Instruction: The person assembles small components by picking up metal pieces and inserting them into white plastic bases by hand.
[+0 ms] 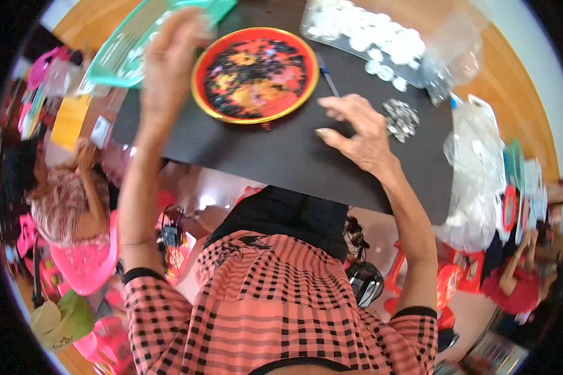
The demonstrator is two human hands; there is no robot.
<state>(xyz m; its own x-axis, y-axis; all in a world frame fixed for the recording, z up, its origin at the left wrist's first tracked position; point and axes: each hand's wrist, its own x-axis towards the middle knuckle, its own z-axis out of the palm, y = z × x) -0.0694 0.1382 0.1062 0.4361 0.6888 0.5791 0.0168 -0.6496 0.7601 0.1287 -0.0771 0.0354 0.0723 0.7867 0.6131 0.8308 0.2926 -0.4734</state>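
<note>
My left hand [180, 53], smeared by motion, is over the near right side of a green plastic basket [116, 59], left of a round red tray; whether it holds anything cannot be made out. The red tray [198, 74] has a gold rim and carries many small black pieces [222, 100]. Over the dark table [281, 156], my right hand [360, 128] is open, thumb and fingers apart, with nothing seen between them. Just right of it lies a heap of small shiny silver pieces [401, 119]. A blue pen [327, 75] lies between the tray and that hand.
White round pieces [369, 31] fill a clear tray at the back right, some spilling over its near edge. Clear plastic bags [475, 169] crowd the table's right side. Other people sit at left [69, 200] and right [513, 281]. A pink chair [87, 265] stands at left.
</note>
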